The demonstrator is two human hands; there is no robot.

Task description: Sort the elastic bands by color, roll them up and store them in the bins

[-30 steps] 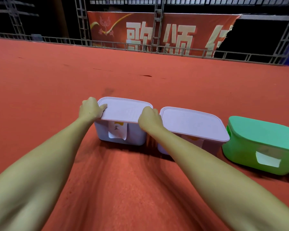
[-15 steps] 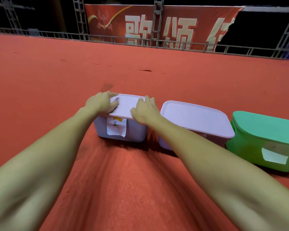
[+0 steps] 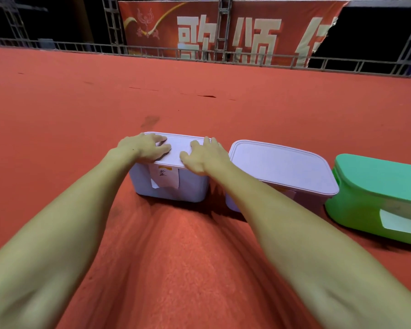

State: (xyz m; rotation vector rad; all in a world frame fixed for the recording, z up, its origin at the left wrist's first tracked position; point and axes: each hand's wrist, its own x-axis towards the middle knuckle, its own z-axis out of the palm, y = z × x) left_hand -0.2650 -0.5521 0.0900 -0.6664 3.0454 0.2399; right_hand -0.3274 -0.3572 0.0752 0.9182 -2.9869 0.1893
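Directly ahead of you, at arm's reach, sits the left lilac bin (image 3: 170,184) on the red floor (image 3: 199,269), its long axis running left to right across your line of reach. Both hands rest on its lid (image 3: 177,148): your left hand (image 3: 142,146) lies on the left end, your right hand (image 3: 203,153) on the right end, fingers spread fairly flat and gripping nothing, with a bare strip of lid between them. Neither hand is nearer; they sit level. To lift the lid, I judge you must shift your fingers out to its short edges. The second lilac bin (image 3: 280,172) stands just beside on the right, and the green bin (image 3: 375,198) beyond that is cut off by the frame edge. All three lids are on, so the contents are hidden, and no elastic bands show anywhere. The writing on the paper label (image 3: 164,178) is too small to read.
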